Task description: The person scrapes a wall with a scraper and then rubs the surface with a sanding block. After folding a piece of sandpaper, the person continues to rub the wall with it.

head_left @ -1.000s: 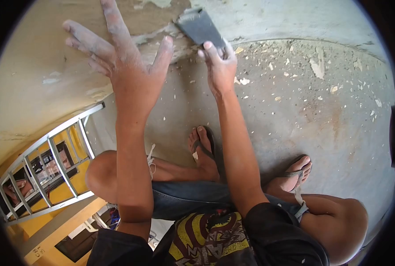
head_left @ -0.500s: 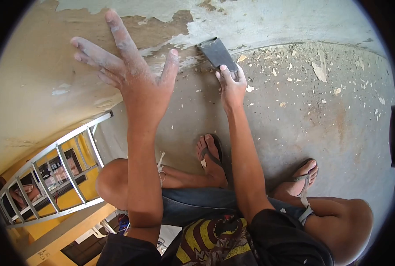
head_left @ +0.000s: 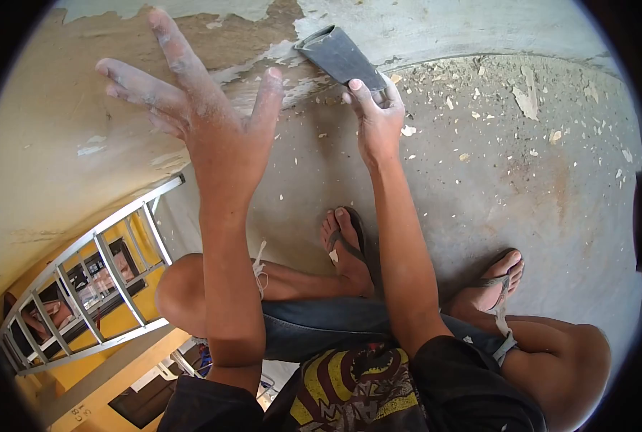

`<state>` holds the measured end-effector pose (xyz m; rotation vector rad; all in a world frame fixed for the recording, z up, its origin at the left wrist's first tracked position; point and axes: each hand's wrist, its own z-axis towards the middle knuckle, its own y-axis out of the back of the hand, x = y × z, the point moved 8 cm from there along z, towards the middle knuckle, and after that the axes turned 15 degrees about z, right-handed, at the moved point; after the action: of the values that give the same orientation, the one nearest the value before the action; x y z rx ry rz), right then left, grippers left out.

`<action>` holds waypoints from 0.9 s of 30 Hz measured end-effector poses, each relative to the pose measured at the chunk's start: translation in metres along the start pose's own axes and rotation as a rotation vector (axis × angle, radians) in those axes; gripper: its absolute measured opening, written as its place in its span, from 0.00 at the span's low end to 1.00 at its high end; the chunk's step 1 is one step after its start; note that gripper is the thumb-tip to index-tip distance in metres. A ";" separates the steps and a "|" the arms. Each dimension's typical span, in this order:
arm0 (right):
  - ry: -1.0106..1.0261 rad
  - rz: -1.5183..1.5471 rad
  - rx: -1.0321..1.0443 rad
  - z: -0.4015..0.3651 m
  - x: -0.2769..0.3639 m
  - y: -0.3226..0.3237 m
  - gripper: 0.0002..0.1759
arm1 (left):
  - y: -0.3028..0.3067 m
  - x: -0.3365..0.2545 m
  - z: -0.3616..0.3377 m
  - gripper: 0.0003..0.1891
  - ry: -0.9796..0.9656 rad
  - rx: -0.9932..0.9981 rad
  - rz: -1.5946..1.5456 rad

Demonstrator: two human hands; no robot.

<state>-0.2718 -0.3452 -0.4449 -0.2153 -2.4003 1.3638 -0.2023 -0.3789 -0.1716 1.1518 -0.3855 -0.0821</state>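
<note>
Peeling paint and bare brown patches mark the wall (head_left: 436, 29), which curves across 12 o'clock. Pale chips litter the gray floor (head_left: 465, 209) beneath it, thickest toward 1 and 2 o'clock, where a long paint flake (head_left: 528, 93) lies. At 12 o'clock, the right hand (head_left: 380, 122) pinches a dark folded sheet (head_left: 341, 57) between thumb and fingers at its lower end; its open, sleeve-like end tilts toward 11 o'clock, near the wall. Whether they touch, I cannot tell. Between 10 and 11 o'clock, the left hand (head_left: 213, 126) holds nothing, its dusty fingers spread wide and the thumb well apart; contact with the wall is unclear. 2 feet in flip-flops rest on the floor, and a metal ladder (head_left: 110, 271) stands out between 8 and 9 o'clock.
</note>
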 end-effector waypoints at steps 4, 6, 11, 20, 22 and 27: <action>-0.004 -0.057 -0.063 0.004 -0.006 0.026 0.23 | 0.002 -0.001 0.003 0.61 -0.026 -0.036 0.019; 0.006 -0.075 -0.117 -0.002 -0.001 0.023 0.23 | 0.000 -0.001 0.004 0.61 -0.030 -0.053 0.046; 0.009 -0.039 0.047 0.002 0.003 -0.008 0.23 | -0.001 0.000 0.001 0.62 -0.016 -0.011 0.009; -0.013 0.071 -0.024 -0.004 0.001 -0.006 0.24 | -0.005 0.000 -0.001 0.62 0.004 0.008 0.014; -0.025 0.060 0.034 0.008 -0.002 -0.008 0.27 | -0.001 -0.003 0.004 0.62 -0.014 -0.021 -0.002; -0.082 0.067 -0.110 0.008 -0.020 0.026 0.27 | -0.001 -0.003 0.006 0.61 -0.042 -0.094 0.035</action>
<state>-0.2576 -0.3439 -0.4759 -0.2763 -2.5614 1.2933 -0.2076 -0.3838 -0.1708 1.0517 -0.4347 -0.0935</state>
